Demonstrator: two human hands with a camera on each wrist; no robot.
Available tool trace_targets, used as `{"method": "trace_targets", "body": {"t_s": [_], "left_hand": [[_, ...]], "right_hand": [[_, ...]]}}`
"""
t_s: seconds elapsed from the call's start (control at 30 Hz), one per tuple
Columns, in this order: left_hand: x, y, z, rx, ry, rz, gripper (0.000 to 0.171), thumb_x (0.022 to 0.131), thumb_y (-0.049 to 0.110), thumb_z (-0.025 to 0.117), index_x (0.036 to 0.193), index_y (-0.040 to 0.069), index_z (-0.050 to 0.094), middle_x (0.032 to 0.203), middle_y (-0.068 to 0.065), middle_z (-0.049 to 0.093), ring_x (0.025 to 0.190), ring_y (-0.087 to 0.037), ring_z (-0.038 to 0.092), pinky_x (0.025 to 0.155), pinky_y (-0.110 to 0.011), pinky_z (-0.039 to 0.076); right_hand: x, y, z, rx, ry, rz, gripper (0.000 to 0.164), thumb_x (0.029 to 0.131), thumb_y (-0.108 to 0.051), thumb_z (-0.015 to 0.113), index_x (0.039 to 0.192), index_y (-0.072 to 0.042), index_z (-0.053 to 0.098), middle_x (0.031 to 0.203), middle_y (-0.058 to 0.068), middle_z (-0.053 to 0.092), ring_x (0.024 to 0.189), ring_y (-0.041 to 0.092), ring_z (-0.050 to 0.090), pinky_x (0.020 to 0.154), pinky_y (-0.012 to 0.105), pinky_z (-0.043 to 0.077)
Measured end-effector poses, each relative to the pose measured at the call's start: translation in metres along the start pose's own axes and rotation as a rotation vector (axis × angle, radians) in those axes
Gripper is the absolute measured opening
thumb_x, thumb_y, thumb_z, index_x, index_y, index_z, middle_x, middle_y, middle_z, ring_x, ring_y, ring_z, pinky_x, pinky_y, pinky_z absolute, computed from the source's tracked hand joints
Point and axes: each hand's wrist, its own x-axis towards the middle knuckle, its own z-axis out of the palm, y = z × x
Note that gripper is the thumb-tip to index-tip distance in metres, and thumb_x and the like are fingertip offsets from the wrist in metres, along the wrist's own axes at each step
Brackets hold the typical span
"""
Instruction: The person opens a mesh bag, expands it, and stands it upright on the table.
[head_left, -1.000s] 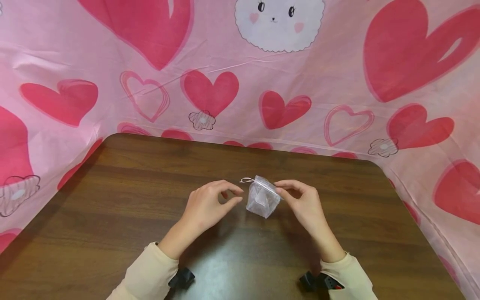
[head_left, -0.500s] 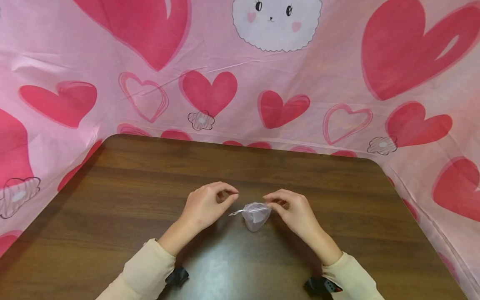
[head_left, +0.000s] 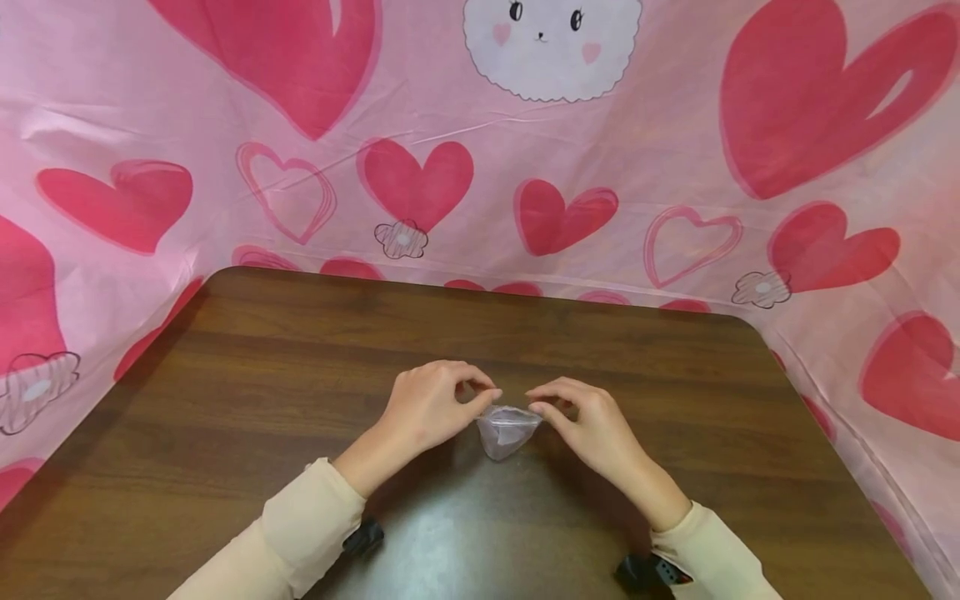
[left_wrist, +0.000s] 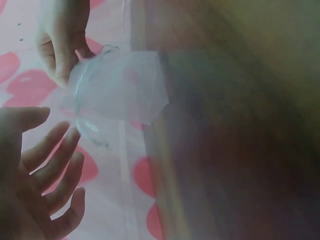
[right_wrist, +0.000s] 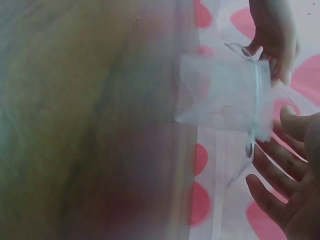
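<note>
A small sheer white drawstring pouch [head_left: 506,435] hangs between the two hands over the middle of the table, mouth upward. My right hand [head_left: 588,417] pinches its right upper edge with thumb and forefinger. At the opposite upper corner, the thumb and forefinger of my left hand [head_left: 435,408] grip the pouch. The right wrist view shows the white drawstring [right_wrist: 257,90] running across below the mouth, with a thin loop at each side. The remaining fingers of both hands are spread and bent. A paler patch shows through the thin mesh.
A dark brown wooden table [head_left: 315,333] lies below the hands. Pink cloth [head_left: 480,192] printed with red hearts hangs behind it and along both sides. Black wrist devices [head_left: 363,537] sit at the cream sleeves [head_left: 311,508].
The pouch has come lower and nearer, swinging from a tilt to hang with its mouth up. My left hand, apart from it half a second ago, has moved right and taken its left corner.
</note>
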Motion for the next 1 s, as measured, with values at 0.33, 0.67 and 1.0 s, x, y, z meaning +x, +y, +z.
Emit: {"method": "trace_targets", "body": {"t_s": [0.33, 0.67, 1.0], "left_hand": [[0.000, 0.009, -0.002, 0.040, -0.118, 0.062, 0.022, 0.083, 0.054, 0.073, 0.092, 0.035, 0.076, 0.079, 0.023, 0.066, 0.066, 0.006, 0.055, 0.059, -0.030, 0.044], [-0.004, 0.011, 0.002, 0.050, -0.121, 0.115, 0.016, 0.083, 0.047, 0.077, 0.091, 0.033, 0.077, 0.076, 0.022, 0.065, 0.062, 0.002, 0.050, 0.056, -0.027, 0.041], [-0.001, 0.019, 0.004, 0.122, -0.090, 0.178, 0.007, 0.086, 0.029, 0.073, 0.088, 0.032, 0.079, 0.070, 0.019, 0.064, 0.054, 0.001, 0.046, 0.047, -0.025, 0.037]], "right_hand": [[0.003, -0.006, -0.010, -0.065, -0.081, -0.055, 0.018, 0.083, -0.015, 0.081, 0.100, -0.016, 0.076, 0.092, -0.014, 0.069, 0.083, 0.005, 0.064, 0.077, 0.039, 0.054], [-0.004, -0.005, -0.013, -0.128, -0.108, -0.128, 0.020, 0.079, -0.013, 0.084, 0.097, -0.017, 0.076, 0.087, -0.014, 0.069, 0.079, 0.007, 0.066, 0.072, 0.033, 0.053], [0.005, -0.015, -0.007, -0.255, -0.192, -0.036, 0.007, 0.083, -0.022, 0.081, 0.089, -0.019, 0.078, 0.074, -0.017, 0.064, 0.063, 0.002, 0.056, 0.057, 0.023, 0.044]]}}
